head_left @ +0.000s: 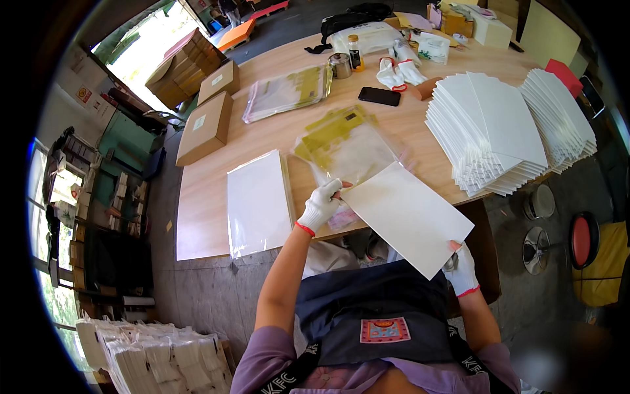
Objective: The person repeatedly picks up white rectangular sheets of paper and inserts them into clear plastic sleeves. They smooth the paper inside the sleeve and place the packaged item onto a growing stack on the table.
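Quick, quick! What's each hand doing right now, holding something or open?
Left hand: bent, at a corner of the white sheet by the clear bag; can't tell what it pinches.
Right hand: closed, holding the white sheet.

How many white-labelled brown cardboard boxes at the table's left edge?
2. One brown cardboard box with a white label is nearer the person; the second box is just beyond it.
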### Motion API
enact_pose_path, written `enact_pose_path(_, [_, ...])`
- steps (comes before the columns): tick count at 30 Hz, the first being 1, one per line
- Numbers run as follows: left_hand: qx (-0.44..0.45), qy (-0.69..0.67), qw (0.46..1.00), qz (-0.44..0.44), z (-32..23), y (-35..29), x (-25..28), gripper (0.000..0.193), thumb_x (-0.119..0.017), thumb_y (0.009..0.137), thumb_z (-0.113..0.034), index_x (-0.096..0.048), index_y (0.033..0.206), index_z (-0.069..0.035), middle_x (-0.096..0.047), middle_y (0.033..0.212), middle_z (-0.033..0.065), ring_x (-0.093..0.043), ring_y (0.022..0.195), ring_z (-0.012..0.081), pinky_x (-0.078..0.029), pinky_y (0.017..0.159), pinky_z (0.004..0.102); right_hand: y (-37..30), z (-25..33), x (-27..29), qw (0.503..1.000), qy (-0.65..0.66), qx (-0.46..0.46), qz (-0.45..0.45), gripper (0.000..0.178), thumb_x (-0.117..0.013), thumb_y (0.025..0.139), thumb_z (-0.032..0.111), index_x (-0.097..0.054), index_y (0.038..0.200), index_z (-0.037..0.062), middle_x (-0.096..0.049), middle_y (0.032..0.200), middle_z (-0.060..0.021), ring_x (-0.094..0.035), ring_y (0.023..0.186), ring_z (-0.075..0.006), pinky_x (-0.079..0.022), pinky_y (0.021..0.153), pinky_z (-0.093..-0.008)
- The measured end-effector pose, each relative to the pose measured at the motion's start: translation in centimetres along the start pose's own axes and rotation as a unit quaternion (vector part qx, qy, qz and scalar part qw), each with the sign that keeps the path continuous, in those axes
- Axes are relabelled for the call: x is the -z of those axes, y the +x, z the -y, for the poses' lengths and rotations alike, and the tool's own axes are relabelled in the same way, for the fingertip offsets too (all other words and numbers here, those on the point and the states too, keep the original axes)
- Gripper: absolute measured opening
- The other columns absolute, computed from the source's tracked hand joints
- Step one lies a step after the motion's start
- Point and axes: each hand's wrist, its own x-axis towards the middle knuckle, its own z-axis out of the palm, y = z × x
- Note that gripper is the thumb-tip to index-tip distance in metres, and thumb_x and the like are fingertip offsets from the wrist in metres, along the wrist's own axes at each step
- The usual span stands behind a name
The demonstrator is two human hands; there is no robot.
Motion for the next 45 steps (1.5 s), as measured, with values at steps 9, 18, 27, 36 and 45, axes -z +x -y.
enact_pose_path(9, [0.037, 0.041, 0.992, -0.117, -3.1, -3.3, -3.1, 0.048, -0.047, 0.076, 0.011, -0.049, 0.119, -0.009, -0.064, 0.098, 0.0083, -0.062, 0.072, 0.0201, -0.049, 0.065, 0.0303, -0.8, -0.8, -0.9, 0.998, -0.022, -0.001, 0.058, 0.04, -0.052, 0.088, 0.016, -0.045, 0.122, -0.0015, -0.06, 0.107, -0.0108, -0.061, 0.089, -0.0173, -0.051, 0.07, -0.0282])
enact_pose_path(18, [0.174, -0.831, 0.518, -0.101, -0.4, -5.7, -16.3, 0.057, -0.057, 0.081, 0.003, -0.036, 0.134, -0.007, -0.049, 0.124, 0.0104, -0.054, 0.106, 0.019, -0.049, 0.086, 0.0318, -5.6, 0.6, -7.6, 0.992, -0.122, -0.026, 0.034, 0.03, -0.052, 0.091, 0.025, -0.048, 0.111, 0.0029, -0.059, 0.075, -0.0054, -0.053, 0.048, -0.0108, -0.038, 0.038, -0.0227])
enact_pose_path(27, [0.207, -0.382, 0.898, -0.069, -1.2, -12.3, -20.1, 0.036, -0.055, 0.088, -0.009, -0.048, 0.122, -0.003, -0.057, 0.112, 0.0085, -0.056, 0.1, 0.0177, -0.051, 0.08, 0.0301, 2.1, -9.0, -4.9, 0.987, -0.019, -0.155, -0.045, 0.024, -0.051, 0.093, 0.017, -0.047, 0.112, 0.0032, -0.06, 0.101, -0.0109, -0.065, 0.079, -0.026, -0.058, 0.065, -0.0401])
enact_pose_path(36, [0.43, -0.601, 0.667, -0.094, -2.2, -13.3, -14.0, 0.022, -0.055, 0.091, -0.022, -0.057, 0.106, -0.006, -0.062, 0.098, 0.0052, -0.061, 0.084, 0.0154, -0.051, 0.071, 0.0284, 3.7, -8.2, -9.9, 0.942, -0.262, -0.167, 0.128, 0.027, -0.046, 0.095, 0.021, -0.051, 0.115, 0.0028, -0.061, 0.082, -0.0081, -0.061, 0.068, -0.0163, -0.052, 0.063, -0.0289])
enact_pose_path(45, [0.396, -0.248, 0.882, -0.055, -0.5, -14.9, -6.3, 0.02, -0.051, 0.092, -0.017, -0.06, 0.094, 0.0, -0.062, 0.087, 0.0047, -0.058, 0.08, 0.0105, -0.049, 0.065, 0.0246, 6.1, -12.8, -13.6, 0.444, -0.808, 0.278, 0.27, 0.016, -0.054, 0.086, 0.029, -0.053, 0.087, 0.0133, -0.063, 0.061, -0.0068, -0.064, 0.057, -0.0258, -0.047, 0.046, -0.0387])
